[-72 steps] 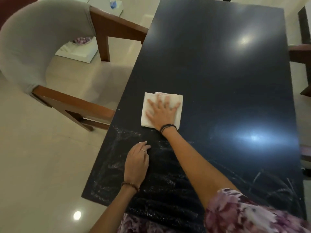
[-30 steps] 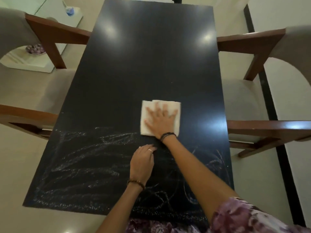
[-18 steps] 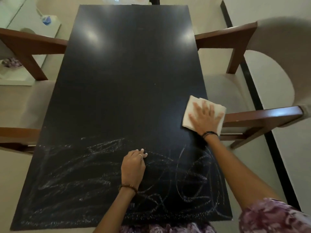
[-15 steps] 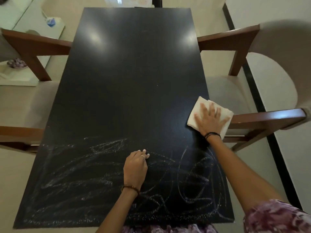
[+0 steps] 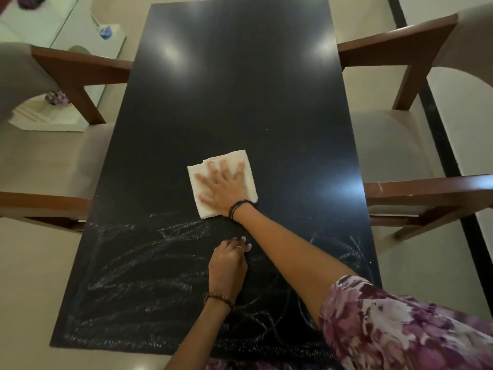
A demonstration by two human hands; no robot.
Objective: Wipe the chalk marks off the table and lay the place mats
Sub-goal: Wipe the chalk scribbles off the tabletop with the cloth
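Chalk marks (image 5: 149, 268) cover the black worktop's (image 5: 240, 89) near end; right hand (image 5: 225, 186) presses flat on a white cloth (image 5: 249, 172), left hand (image 5: 226, 268) rests loosely curled, empty. Chairs (image 5: 400, 145) flank both sides.

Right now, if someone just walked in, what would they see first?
Probably the white cloth in the middle of the shiny black table, with the right hand pressed flat on it. Next, the scribbly chalk marks covering the near end of the table, where the left hand rests on them.
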